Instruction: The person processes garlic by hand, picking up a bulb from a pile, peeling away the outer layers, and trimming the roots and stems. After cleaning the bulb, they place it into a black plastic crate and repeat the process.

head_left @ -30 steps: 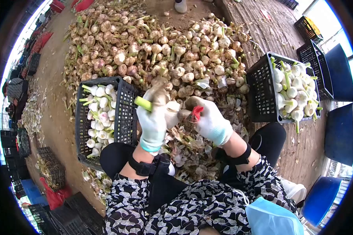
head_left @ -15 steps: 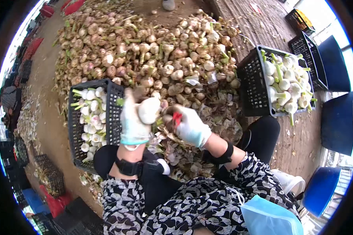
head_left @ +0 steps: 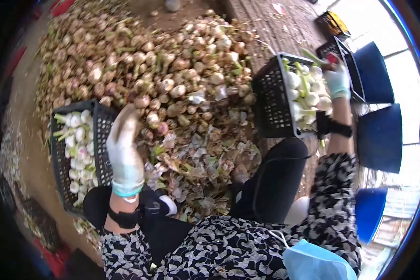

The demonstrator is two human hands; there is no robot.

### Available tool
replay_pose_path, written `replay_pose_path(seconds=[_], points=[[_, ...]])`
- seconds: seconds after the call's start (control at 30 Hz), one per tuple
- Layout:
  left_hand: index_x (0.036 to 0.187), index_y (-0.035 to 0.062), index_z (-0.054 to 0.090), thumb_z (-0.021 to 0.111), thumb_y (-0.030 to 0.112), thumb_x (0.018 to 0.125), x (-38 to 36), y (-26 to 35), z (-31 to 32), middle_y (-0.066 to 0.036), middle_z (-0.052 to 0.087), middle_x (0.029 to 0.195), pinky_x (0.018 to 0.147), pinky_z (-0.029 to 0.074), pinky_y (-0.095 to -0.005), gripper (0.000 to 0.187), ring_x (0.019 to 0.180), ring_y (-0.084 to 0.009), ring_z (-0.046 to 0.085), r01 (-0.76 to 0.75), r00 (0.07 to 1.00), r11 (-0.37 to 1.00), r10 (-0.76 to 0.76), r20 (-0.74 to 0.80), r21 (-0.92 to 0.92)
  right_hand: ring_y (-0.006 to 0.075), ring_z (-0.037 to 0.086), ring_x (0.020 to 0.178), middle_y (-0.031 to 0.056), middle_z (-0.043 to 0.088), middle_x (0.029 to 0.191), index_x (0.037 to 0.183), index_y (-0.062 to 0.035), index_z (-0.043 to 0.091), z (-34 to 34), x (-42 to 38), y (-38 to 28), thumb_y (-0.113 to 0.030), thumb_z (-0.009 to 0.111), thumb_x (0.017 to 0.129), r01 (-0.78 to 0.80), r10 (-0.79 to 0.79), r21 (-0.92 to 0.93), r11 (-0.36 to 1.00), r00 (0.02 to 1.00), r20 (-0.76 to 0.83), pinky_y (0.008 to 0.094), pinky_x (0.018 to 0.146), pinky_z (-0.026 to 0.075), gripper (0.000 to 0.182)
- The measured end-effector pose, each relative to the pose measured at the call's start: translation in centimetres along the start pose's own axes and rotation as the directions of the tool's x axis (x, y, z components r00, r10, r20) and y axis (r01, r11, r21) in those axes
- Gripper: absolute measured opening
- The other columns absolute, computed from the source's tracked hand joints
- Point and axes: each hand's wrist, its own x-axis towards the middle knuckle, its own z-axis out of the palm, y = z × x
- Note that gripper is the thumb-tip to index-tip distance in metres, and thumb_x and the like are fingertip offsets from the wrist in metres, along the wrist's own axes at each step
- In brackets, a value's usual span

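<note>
My left hand, in a white glove, is raised over the near edge of the big heap of unpeeled garlic. Its fingers are stretched out with nothing visible in them, though the hand is blurred. Beside it on the left stands a black crate with several white peeled bulbs. My right hand, also gloved, reaches far right over a second black crate of peeled garlic with green stalks. It grips a small red-handled tool. A green stalk shows just left of that hand.
Loose garlic skins cover the ground between my knees and the heap. Blue stools stand on the right past the second crate. More black crates sit at the far right on the brick floor. A blue face mask hangs at the bottom.
Both hands were together at the centre with a garlic bulb. Now my right hand has swung out over the right crate, and my left hand has opened and moved left toward the heap.
</note>
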Motion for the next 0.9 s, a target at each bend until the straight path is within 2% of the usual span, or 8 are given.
replay_pose_path(seconds=[0.2, 0.27, 0.33, 0.37, 0.4, 0.47, 0.7, 0.9], points=[[0.12, -0.0056, 0.054, 0.047, 0.02, 0.092, 0.2, 1.1, 0.5, -0.013, 0.058, 0.116, 0.097, 0.036, -0.0282, 0.039, 0.109, -0.0181, 0.052, 0.151, 0.988, 0.971, -0.154, -0.001, -0.188, 0.0372, 0.056, 0.107, 0.0199, 0.056, 0.12, 0.122, -0.0153, 0.052, 2.1, 2.5, 2.5, -0.037, 0.047, 0.087, -0.046, 0.319, -0.528, 0.848, 0.839, 0.44, 0.0429, 0.091, 0.043, 0.042], [0.119, -0.0058, 0.055, 0.048, 0.02, 0.091, 0.5, 0.4, 0.6, -0.012, 0.058, 0.115, 0.096, 0.037, -0.028, 0.039, 0.107, -0.0179, 0.053, 0.195, 0.979, 0.952, -0.202, -0.008, -0.235, 0.0312, 0.063, 0.094, 0.0167, 0.065, 0.103, 0.11, -0.0125, 0.062, 1.2, -1.0, -9.2, -0.029, 0.052, 0.083, 0.033, 0.019, -0.181, 0.983, 0.961, 0.277, 0.037, 0.081, 0.049, 0.033], [0.119, -0.0059, 0.055, 0.05, 0.021, 0.091, 0.9, -0.1, 0.6, -0.012, 0.059, 0.114, 0.095, 0.038, -0.0276, 0.039, 0.105, -0.0175, 0.054, 0.196, 0.978, 0.957, -0.206, -0.021, -0.215, 0.028, 0.065, 0.088, 0.0147, 0.067, 0.096, 0.1, -0.011, 0.067, 3.7, -5.0, -16.9, -0.023, 0.056, 0.08, 0.084, -0.045, -0.055, 0.995, 0.861, 0.506, 0.033, 0.077, 0.051, 0.026], [0.122, -0.0058, 0.052, 0.052, 0.024, 0.091, 1.0, -0.6, 0.4, -0.01, 0.059, 0.113, 0.093, 0.038, -0.0297, 0.044, 0.103, -0.0153, 0.054, 0.229, 0.971, 0.945, -0.239, -0.016, -0.234, 0.0281, 0.065, 0.089, 0.0154, 0.067, 0.098, 0.097, -0.0105, 0.068, 14.8, -6.7, -12.0, -0.024, 0.056, 0.08, 0.397, -0.542, 0.375, 0.838, 0.687, 0.484, 0.0349, 0.079, 0.051, 0.026], [0.122, -0.0058, 0.052, 0.052, 0.024, 0.091, 1.1, -0.8, 0.4, -0.01, 0.059, 0.113, 0.093, 0.038, -0.0297, 0.044, 0.103, -0.0153, 0.054, 0.227, 0.971, 0.946, -0.239, -0.023, -0.233, 0.0299, 0.064, 0.091, 0.0167, 0.066, 0.101, 0.095, -0.01, 0.069, 19.4, -10.3, -15.7, -0.025, 0.056, 0.08, 0.037, -0.125, 0.125, 0.991, 0.543, 0.83, 0.0367, 0.083, 0.049, 0.025], [0.122, -0.0059, 0.052, 0.052, 0.025, 0.09, 1.0, -0.8, 0.3, -0.011, 0.059, 0.114, 0.094, 0.037, -0.0286, 0.044, 0.105, -0.0153, 0.054, 0.183, 0.982, 0.96, -0.187, 0.0, -0.21, 0.0336, 0.062, 0.093, 0.0182, 0.065, 0.101, 0.1, -0.0061, 0.067, 14.1, -15.5, -24.6, -0.023, 0.049, 0.083, 0.33, -0.234, 0.126, 0.935, 0.313, 0.92, 0.0377, 0.083, 0.049, 0.03], [0.121, -0.0068, 0.052, 0.052, 0.021, 0.089, 0.9, 0.1, -0.2, -0.011, 0.06, 0.114, 0.095, 0.037, -0.0269, 0.042, 0.107, -0.0169, 0.054, 0.294, 0.953, 0.918, -0.303, 0.004, -0.265, 0.0364, 0.062, 0.09, 0.0219, 0.061, 0.097, 0.136, -0.0236, 0.031, 25.5, -25.6, -26.9, -0.013, 0.049, 0.084, -0.027, 0.011, 0.009, 1.0, 0.653, 0.757, 0.0435, 0.079, 0.049, 0.056], [0.119, -0.0058, 0.054, 0.054, 0.014, 0.089, 0.7, 0.6, -0.8, -0.007, 0.061, 0.105, 0.086, 0.042, -0.0238, 0.035, 0.093, -0.0117, 0.056, 0.29, 0.946, 0.878, -0.324, -0.027, -0.382, 0.0327, 0.062, 0.089, 0.0175, 0.063, 0.105, 0.117, -0.009, 0.054, 25.0, -24.6, -24.0, -0.012, 0.048, 0.084, -0.529, -0.011, 0.51, 0.679, 0.687, 0.727, 0.0389, 0.078, 0.047, 0.034]])
